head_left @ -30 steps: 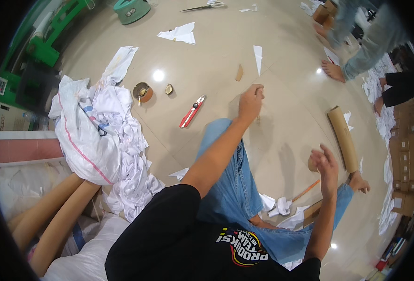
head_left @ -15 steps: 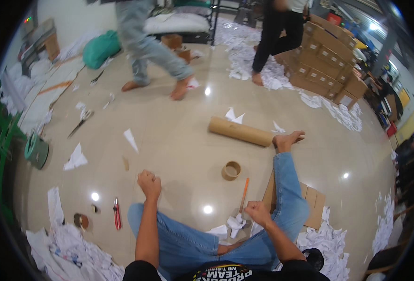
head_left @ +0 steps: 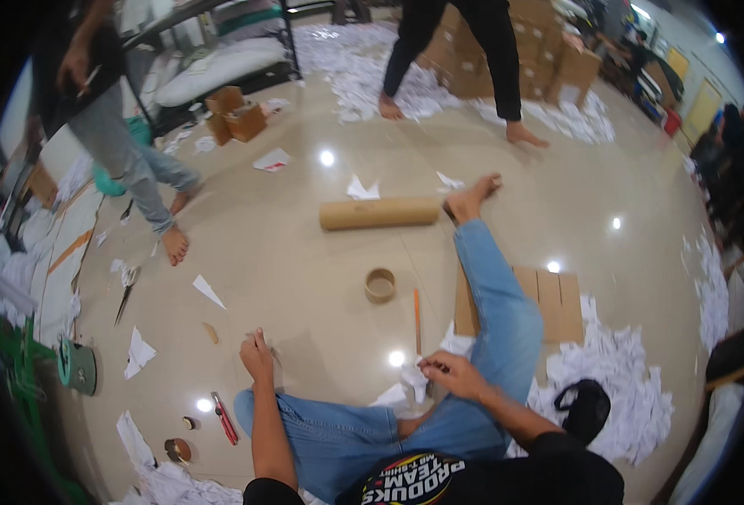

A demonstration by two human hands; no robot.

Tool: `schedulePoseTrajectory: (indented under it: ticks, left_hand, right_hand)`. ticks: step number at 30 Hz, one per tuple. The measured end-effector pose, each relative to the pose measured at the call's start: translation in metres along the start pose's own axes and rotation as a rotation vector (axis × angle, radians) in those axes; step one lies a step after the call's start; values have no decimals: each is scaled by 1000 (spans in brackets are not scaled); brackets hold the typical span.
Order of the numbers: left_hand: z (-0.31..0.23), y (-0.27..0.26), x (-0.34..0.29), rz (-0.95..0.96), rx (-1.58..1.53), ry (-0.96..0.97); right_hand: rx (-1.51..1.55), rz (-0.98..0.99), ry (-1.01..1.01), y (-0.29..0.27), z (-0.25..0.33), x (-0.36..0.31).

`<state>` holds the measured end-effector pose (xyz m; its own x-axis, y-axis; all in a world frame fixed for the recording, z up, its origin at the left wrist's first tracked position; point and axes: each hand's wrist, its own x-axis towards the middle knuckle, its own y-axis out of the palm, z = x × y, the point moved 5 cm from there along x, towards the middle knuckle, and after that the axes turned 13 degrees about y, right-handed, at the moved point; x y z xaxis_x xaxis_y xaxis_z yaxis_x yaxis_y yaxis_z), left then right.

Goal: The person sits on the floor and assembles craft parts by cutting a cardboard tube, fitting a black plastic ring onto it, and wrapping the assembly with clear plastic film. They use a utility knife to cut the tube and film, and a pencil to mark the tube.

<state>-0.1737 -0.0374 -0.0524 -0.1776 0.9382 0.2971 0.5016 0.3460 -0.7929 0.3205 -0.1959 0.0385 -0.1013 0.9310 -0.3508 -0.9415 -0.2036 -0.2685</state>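
Observation:
My left hand (head_left: 256,357) is raised in front of my left knee, closed with the thumb on top. Whatever its fingers hold, if anything, is hidden. Over my right leg, my right hand (head_left: 453,375) has its fingers bent together; its contents cannot be made out. Just beside that hand are crumpled white scraps (head_left: 415,385) and an orange stick (head_left: 417,320). Farther out stand a short cardboard ring (head_left: 380,286) and a long cardboard tube (head_left: 379,214), which lies by my right foot. Left of my left knee lies a red-handled cutter (head_left: 225,419).
Scissors (head_left: 126,295), white scraps (head_left: 140,353) and a tape roll (head_left: 178,451) lie at left. Flat cardboard (head_left: 548,303) and a white scrap pile (head_left: 616,387) are at right. One person's jeans (head_left: 128,168) are at far left; another's dark trousers (head_left: 498,50) are ahead.
The view has shifted. The person in jeans has walked left and nearer, and the one in dark trousers has changed stance. My right hand's fingers have loosened and moved closer to the scraps.

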Motion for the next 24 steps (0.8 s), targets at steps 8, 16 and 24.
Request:
schedulePoseTrajectory:
  ticks: [8, 16, 24]
  left_hand:
    - [-24, 7, -3, 5, -136, 208]
    - [-75, 47, -1, 133, -197, 296]
    - [-244, 121, -1, 280, -318, 488]
  right_hand:
    - [-5, -378, -191, -83, 24, -42]
    - [486, -1001, 39, -243, -74, -33]
    - [-681, -803, 400, -262, -222, 20]
